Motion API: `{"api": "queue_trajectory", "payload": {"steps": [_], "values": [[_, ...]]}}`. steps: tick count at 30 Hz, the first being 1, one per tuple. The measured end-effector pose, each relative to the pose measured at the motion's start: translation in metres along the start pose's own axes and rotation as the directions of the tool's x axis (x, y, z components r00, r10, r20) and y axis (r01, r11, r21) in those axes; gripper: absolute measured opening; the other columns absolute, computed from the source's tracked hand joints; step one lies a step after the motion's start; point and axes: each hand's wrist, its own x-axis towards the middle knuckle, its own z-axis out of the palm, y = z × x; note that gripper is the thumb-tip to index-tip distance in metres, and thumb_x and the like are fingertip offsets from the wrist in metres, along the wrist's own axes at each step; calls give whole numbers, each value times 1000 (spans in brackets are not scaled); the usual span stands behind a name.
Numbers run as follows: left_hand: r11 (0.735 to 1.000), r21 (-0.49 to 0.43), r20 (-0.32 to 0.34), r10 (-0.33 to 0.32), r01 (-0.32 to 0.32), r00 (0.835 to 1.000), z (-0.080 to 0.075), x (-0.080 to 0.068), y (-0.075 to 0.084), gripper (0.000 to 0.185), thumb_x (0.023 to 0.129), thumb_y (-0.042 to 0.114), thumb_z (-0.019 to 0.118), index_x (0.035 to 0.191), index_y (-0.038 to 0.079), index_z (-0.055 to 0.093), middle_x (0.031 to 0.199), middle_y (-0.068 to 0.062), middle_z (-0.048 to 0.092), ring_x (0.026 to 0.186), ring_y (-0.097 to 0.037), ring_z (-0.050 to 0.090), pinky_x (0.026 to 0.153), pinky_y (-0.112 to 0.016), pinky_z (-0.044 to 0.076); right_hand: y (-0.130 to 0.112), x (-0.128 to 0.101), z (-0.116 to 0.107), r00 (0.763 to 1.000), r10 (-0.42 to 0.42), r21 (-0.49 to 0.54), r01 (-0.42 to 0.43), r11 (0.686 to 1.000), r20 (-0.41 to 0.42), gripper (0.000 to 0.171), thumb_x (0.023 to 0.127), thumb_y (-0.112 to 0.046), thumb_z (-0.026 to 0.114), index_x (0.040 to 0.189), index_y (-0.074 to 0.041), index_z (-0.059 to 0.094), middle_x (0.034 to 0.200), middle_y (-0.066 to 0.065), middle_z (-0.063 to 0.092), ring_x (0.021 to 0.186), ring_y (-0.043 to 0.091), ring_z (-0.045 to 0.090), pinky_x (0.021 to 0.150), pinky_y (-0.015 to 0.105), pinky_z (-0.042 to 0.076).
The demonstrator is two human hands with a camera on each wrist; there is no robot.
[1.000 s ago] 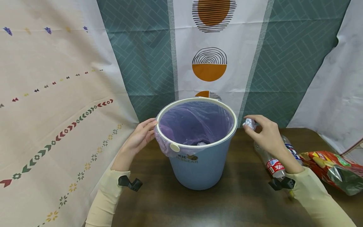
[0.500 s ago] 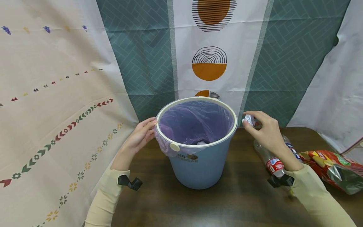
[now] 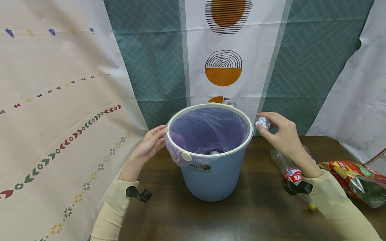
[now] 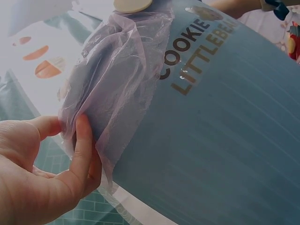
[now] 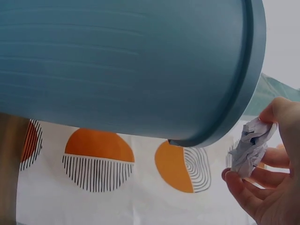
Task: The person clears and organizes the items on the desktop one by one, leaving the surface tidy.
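A blue trash can with a cream rim stands upright, lined with a translucent purple bag folded over its left side. At that side my left hand grips the rim; in the left wrist view the thumb and fingers lie on either side of the bag's overhang. My right hand pinches a crumpled white paper ball between thumb and fingers, just outside the can's right rim. From the right wrist, the paper ball shows close beside the can's lip. Some white paper lies inside the can.
Beneath the right forearm lies a clear plastic bottle with a red label, a second bottle partly hidden behind it. A red chip bag is at the far right. The brown table meets patterned curtains behind and a cream cloth at left.
My right hand has risen and shifted slightly left with the paper ball, nearing the height of the can's rim. The left hand and the can have stayed in place.
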Motion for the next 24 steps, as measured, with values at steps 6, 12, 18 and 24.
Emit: {"api": "queue_trajectory", "payload": {"steps": [6, 12, 18, 24], "values": [[1000, 7, -1, -2, 2, 1000, 0, 0, 0, 29, 103, 14, 44, 128, 0, 46, 105, 2, 62, 91, -7, 64, 79, -18, 55, -3, 4, 0, 1000, -25, -1, 25, 1000, 1, 35, 83, -7, 71, 117, -6, 67, 117, 12, 68, 96, -12, 50, 74, 0, 41], [1000, 2, -3, 0, 0, 1000, 0, 1, 0, 26, 102, 15, 45, 125, 2, 48, 102, 2, 63, 89, -7, 64, 78, -18, 55, -6, 10, 0, 999, -39, -2, 39, 999, -11, 38, 82, -8, 71, 120, -7, 66, 119, 11, 67, 99, -1, 55, 75, 2, 41], [1000, -7, 5, 1, -1, 1000, 0, 1, 0, 24, 103, 14, 45, 123, 4, 49, 103, 1, 62, 88, -7, 64, 78, -19, 55, -8, 11, 1, 999, -43, 1, 43, 999, -24, 41, 81, -4, 71, 122, -7, 65, 121, 12, 67, 101, 17, 60, 76, 2, 40], [1000, -9, 12, 6, -6, 1000, -1, 1, -1, 26, 103, 14, 45, 125, 3, 48, 104, 1, 62, 89, -7, 64, 78, -19, 55, -13, 15, 0, 998, -52, 22, 53, 998, -32, 46, 81, -2, 71, 126, -8, 64, 124, 13, 66, 96, 22, 61, 78, 2, 39]]}}
